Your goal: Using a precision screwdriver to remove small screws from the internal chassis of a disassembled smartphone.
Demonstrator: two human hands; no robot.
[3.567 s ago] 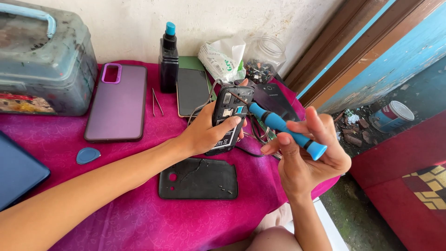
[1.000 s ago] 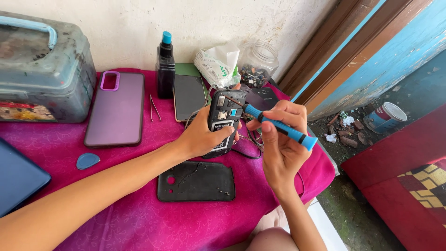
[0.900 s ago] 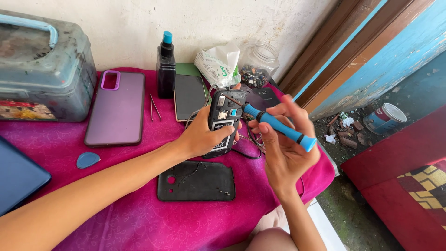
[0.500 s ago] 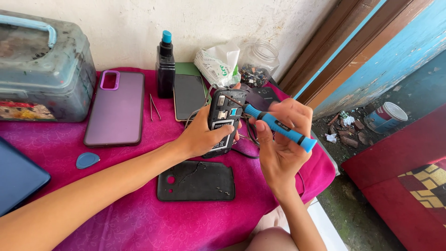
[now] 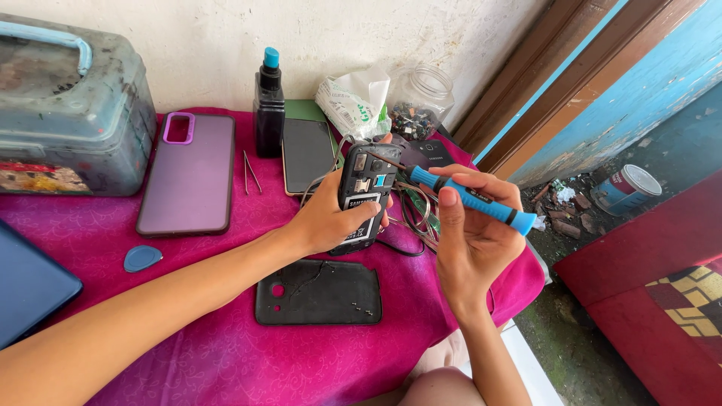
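Observation:
My left hand (image 5: 329, 219) grips a black phone (image 5: 366, 183) with its back cover off, tilted up above the pink cloth. My right hand (image 5: 474, 240) holds a blue-handled screwdriver (image 5: 470, 199) by its handle, fingers wrapped round it. The thin tip points left and touches the phone's upper right corner. The phone's black back cover (image 5: 319, 292) lies flat on the cloth just below my left wrist, with tiny screws on it.
A purple phone case (image 5: 189, 174), tweezers (image 5: 250, 171), a dark phone (image 5: 308, 152), a black bottle with a blue cap (image 5: 268, 105), a glass jar of parts (image 5: 420, 100), a grey toolbox (image 5: 68, 113), a blue pick (image 5: 141, 258), a tangle of wires (image 5: 418, 210). The table edge (image 5: 526, 278) drops to the floor at right.
My right hand has shifted its grip on the screwdriver, fingers turning round the handle, while the tip stays at the phone's corner. My left hand keeps the phone still.

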